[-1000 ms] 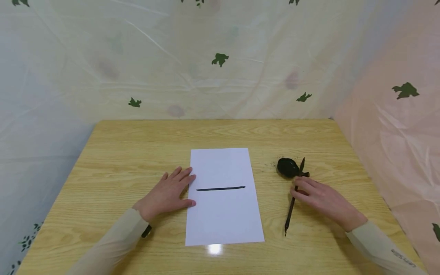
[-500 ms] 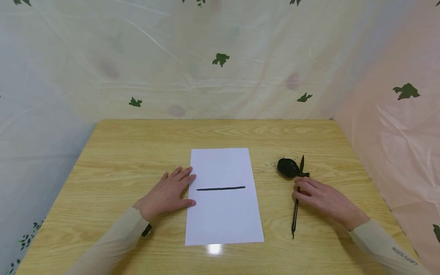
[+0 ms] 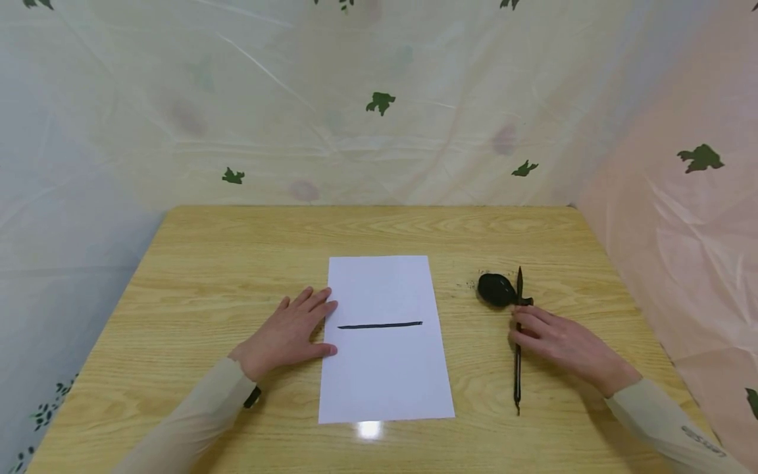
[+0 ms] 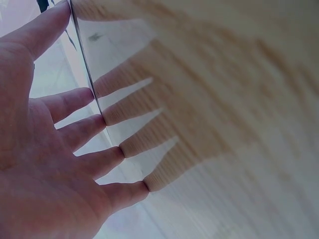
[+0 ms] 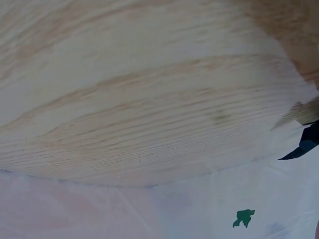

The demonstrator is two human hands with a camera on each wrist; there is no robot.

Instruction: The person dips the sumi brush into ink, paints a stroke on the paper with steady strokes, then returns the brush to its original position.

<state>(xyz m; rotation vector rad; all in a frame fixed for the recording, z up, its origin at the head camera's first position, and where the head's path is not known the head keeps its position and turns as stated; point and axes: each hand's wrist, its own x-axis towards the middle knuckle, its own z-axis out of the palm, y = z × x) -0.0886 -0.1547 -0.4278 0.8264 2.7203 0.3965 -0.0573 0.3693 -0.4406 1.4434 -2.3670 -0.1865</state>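
A sheet of white paper (image 3: 385, 382) lies mid-table, with one black horizontal stroke (image 3: 380, 325) across it. My left hand (image 3: 290, 332) rests with spread, straight fingers on the sheet's left edge; the left wrist view shows its fingertips (image 4: 134, 194) touching down. At the right, my right hand (image 3: 559, 342) pinches a dark writing brush (image 3: 518, 378) near its middle. The brush points away from me, its pointed black tip overlapping the short handle of a black ink dish (image 3: 495, 290). In the right wrist view just the brush tip (image 5: 301, 148) shows at the right edge.
Small black specks (image 3: 470, 284) dot the wooden table (image 3: 237, 243) beside the ink dish. Pale cloth (image 3: 284, 105) with green leaf-like shapes hangs behind the table and at both sides. A dark band (image 3: 252, 397) shows at my left cuff.
The brush has swung from slanted to nearly straight up and down, its lower end going right. My right hand has shifted slightly right. The left hand and paper stay put.
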